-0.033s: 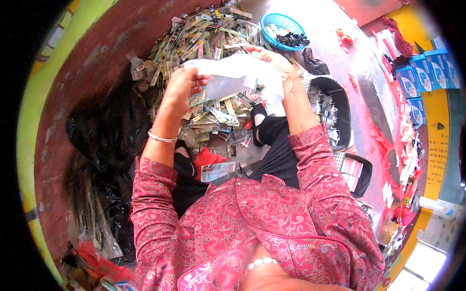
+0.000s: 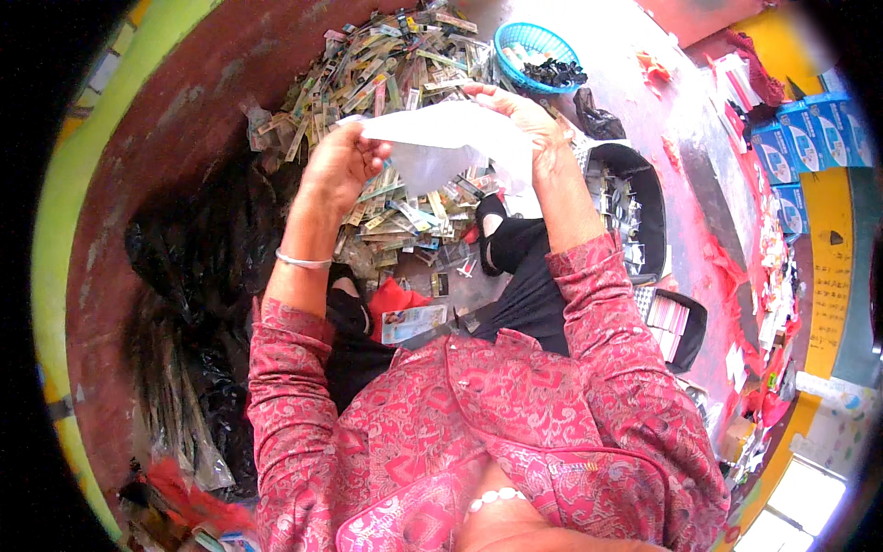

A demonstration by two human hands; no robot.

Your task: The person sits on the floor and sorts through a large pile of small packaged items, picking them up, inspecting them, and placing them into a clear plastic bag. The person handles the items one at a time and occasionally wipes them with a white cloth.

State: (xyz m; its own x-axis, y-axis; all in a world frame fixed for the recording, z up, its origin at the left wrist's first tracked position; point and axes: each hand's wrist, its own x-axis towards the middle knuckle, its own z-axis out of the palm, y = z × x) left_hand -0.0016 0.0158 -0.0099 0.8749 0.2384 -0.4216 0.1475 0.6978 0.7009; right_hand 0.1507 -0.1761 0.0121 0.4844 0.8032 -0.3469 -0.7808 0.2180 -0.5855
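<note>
Between my hands, above a heap of small packaged items, hangs a thin translucent white plastic sheet or bag (image 2: 451, 143); I cannot tell which. My left hand (image 2: 342, 158) pinches its left corner between thumb and fingers, the other fingers curled. At the upper right, my right hand (image 2: 524, 118) grips the far edge, with the sheet hanging down beside its palm. Below and beyond lies the heap (image 2: 386, 78) of long, narrow clear packets with small items inside.
A blue plastic basket (image 2: 538, 57) with black pieces stands at the far right of the heap. Right of my leg are a black case (image 2: 644, 212) of small packed items and a smaller black box (image 2: 685, 336). Black plastic bags (image 2: 198, 230) lie left. Blue boxes (image 2: 791, 138) are stacked far right.
My left hand has shifted slightly left and toward me. The sheet's upper edge is drawn straighter, and its lower part hangs a little differently. My right hand has barely moved.
</note>
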